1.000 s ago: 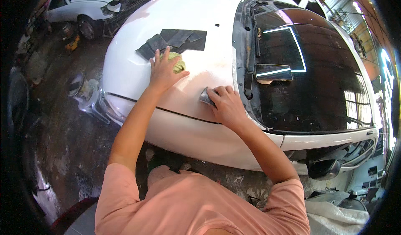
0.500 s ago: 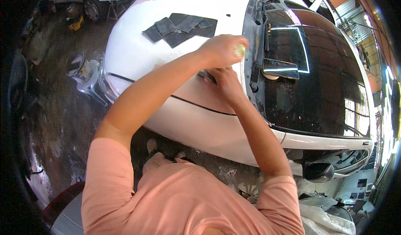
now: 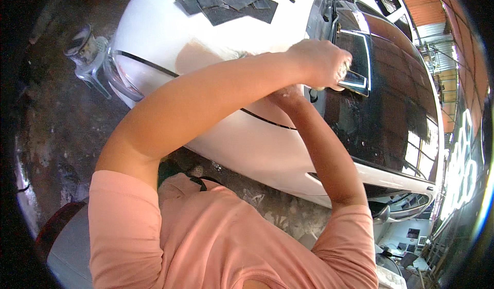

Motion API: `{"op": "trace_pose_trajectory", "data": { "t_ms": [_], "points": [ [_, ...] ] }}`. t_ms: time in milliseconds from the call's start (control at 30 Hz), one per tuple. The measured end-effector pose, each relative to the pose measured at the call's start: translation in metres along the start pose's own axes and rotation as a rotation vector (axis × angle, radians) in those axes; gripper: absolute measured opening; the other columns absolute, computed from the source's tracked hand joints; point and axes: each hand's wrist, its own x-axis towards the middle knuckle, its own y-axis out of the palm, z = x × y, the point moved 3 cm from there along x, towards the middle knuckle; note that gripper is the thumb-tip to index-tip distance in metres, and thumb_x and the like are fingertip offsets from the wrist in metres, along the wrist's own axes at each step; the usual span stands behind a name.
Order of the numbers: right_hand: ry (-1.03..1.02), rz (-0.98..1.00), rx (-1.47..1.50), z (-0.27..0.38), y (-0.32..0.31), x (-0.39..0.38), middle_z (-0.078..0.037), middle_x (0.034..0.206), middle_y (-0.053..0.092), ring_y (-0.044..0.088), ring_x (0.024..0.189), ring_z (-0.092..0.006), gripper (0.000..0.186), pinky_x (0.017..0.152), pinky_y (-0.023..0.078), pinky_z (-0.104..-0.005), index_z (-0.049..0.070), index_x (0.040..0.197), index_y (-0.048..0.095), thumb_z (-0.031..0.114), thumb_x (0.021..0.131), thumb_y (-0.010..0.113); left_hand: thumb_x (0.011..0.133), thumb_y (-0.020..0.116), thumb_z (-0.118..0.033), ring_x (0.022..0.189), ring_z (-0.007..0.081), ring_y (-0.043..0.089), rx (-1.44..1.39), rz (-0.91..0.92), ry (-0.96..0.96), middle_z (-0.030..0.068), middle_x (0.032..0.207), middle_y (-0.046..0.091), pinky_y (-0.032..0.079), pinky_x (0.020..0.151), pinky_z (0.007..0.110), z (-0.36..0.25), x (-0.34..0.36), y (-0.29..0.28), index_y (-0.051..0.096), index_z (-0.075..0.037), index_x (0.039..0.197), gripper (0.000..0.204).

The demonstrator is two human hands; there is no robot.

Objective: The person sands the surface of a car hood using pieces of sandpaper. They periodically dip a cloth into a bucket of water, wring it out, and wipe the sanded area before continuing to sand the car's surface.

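Note:
A white car's hood (image 3: 154, 32) lies in front of me, with a tan patch (image 3: 195, 57) near its edge. My left hand (image 3: 319, 64) reaches across to the right, over the base of the windshield (image 3: 401, 93). It is closed on a pale yellow-green wad (image 3: 342, 71), whose kind I cannot make out. Under my left forearm is my right hand (image 3: 288, 93), low over the hood; its fingers are hidden. Farther up the hood lie several overlapping dark grey sheets (image 3: 236, 6), like sandpaper.
A phone (image 3: 356, 82) rests on the windshield beside my left hand. The car's side mirror (image 3: 380, 213) sticks out at the right. On the floor at left, a grey plastic stool (image 3: 95, 68) bears a bucket (image 3: 80, 44). A dark seam (image 3: 149, 62) runs along the hood's edge.
My left hand has moved right with the wad, from the hood to the windshield's base. My right hand's fingers, partly visible before beside a dark piece, are now covered. The view has shifted.

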Motion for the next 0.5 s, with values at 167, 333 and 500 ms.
{"op": "trace_pose_trajectory", "data": {
  "t_ms": [167,333,500],
  "points": [
    [-0.266,0.090,0.147,0.001,-0.085,-0.053,-0.007,0.127,0.067,0.065,0.111,-0.0332,0.040,0.086,0.059,-0.0484,0.020,0.134,0.069,0.031,0.095,0.071,0.091,0.074,-0.033,0.095,0.0387,0.073,0.095,-0.343,-0.175,0.0152,0.099,0.075,0.057,0.084,0.050,0.076,-0.071,-0.051,0.068,-0.012,0.113,0.031],
    [-0.211,-0.037,0.104,0.036,-0.053,0.030,-0.007,0.122,0.068,0.062,0.110,-0.0326,0.045,0.090,0.057,-0.0461,0.021,0.138,0.068,0.037,0.096,0.072,0.096,0.073,-0.035,0.107,0.0382,0.069,0.430,-0.737,-0.311,0.0157,0.116,0.072,0.055,0.091,0.049,0.193,-0.138,-0.086,0.066,-0.011,0.122,0.036],
    [-0.305,0.002,0.103,0.017,-0.063,-0.019,-0.008,0.120,0.070,0.063,0.109,-0.0318,0.049,0.092,0.055,-0.0448,0.023,0.141,0.068,0.029,0.093,0.078,0.086,0.080,-0.026,0.119,0.0404,0.056,0.629,-0.766,-0.467,0.0170,0.121,0.063,0.046,0.101,0.052,0.238,-0.194,-0.115,0.065,-0.008,0.122,0.044]
  ]
}}
